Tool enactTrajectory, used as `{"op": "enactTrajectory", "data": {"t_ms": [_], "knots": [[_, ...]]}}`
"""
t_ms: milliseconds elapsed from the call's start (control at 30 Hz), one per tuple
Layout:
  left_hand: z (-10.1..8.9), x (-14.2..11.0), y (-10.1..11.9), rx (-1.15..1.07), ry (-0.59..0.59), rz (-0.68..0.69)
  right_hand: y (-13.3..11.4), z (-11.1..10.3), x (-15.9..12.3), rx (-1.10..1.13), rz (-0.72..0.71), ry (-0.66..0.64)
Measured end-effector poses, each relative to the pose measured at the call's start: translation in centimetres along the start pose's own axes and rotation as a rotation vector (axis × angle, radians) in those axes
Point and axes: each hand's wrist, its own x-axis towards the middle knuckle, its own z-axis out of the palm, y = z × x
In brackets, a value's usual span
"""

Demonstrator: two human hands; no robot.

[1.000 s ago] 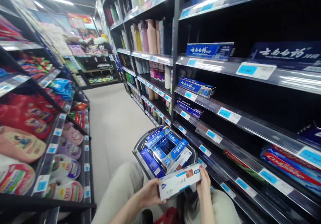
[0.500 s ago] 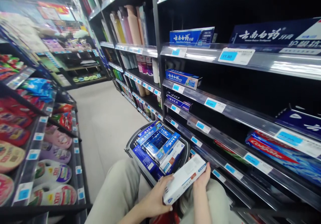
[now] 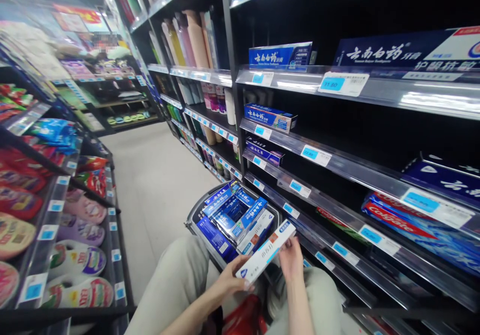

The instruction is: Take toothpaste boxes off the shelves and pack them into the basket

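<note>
A white toothpaste box is held between my two hands, above my lap and near the basket's edge. My left hand grips its lower left end. My right hand is closed on the upper right end, with some fingers hidden behind the box. Just beyond it stands a dark shopping basket filled with blue toothpaste boxes. One white toothpaste box lies at the basket's right side, close to the box in my hands.
Shelves with price tags rise on the right, bearing blue toothpaste boxes and Colgate boxes. Detergent bottles line the left shelf. Tiled floor runs between. Tall bottles stand farther along. My knees flank the basket's near side.
The white toothpaste box has turned in my hands, so a different printed face shows. Both hands have shifted slightly left and up, and the view has moved a little.
</note>
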Motion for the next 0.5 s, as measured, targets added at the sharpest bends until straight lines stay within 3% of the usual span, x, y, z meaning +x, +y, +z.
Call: {"op": "enactTrajectory", "data": {"t_ms": [100,233,367,467,500], "knots": [[0.0,0.1,0.0,-0.338,0.006,-0.178,1.2,-0.2,-0.5,-0.091,0.192,-0.072],[-0.1,0.1,0.3,-0.508,-0.038,-0.343,2.6,-0.7,-0.7,-0.175,0.362,-0.041],[-0.7,1.1,-0.2,-0.447,0.188,-0.441,4.4,-1.3,0.0,-0.211,0.327,-0.032],[-2.0,2.3,-1.5,-0.251,0.404,-0.488,5.8,-1.7,1.1,-0.294,0.227,0.052],[-2.6,2.7,-1.9,-0.183,0.406,-0.482,6.2,-1.7,1.6,-0.328,0.199,0.093]]}}
